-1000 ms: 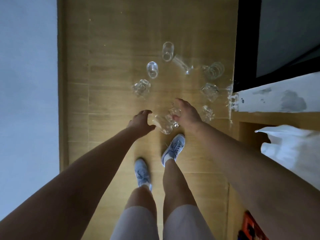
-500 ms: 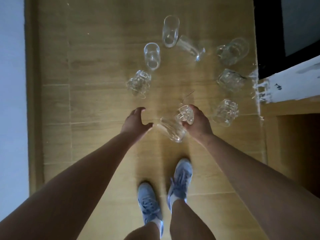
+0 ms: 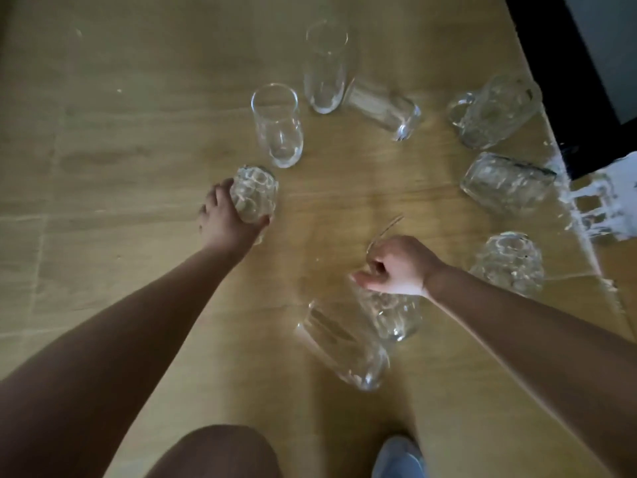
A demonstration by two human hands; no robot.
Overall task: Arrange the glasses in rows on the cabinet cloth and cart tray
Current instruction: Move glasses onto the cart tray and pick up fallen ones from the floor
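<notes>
The left hand [image 3: 230, 220] curls round a clear dimpled glass [image 3: 255, 194] on the pale wooden floor [image 3: 138, 139] — the right hand [image 3: 396, 267] grips a second dimpled glass [image 3: 393, 313].

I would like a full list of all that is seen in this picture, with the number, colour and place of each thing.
smooth glasses: 4, clear; two upright and one lying at the far side, one beside the right hand.
dimpled glasses: 5, clear; three at the right, one in each hand.
floor: 1, tan wood, under everything.
black panel: 1, black, top right corner.
white surface: 1, white, right edge.
shoe: 1, pale blue, bottom edge.
knee: 1, bare, bottom edge.
left hand: 1, grips one of the dimpled glasses, left.
right hand: 1, curled on one of the dimpled glasses, centre.
</notes>
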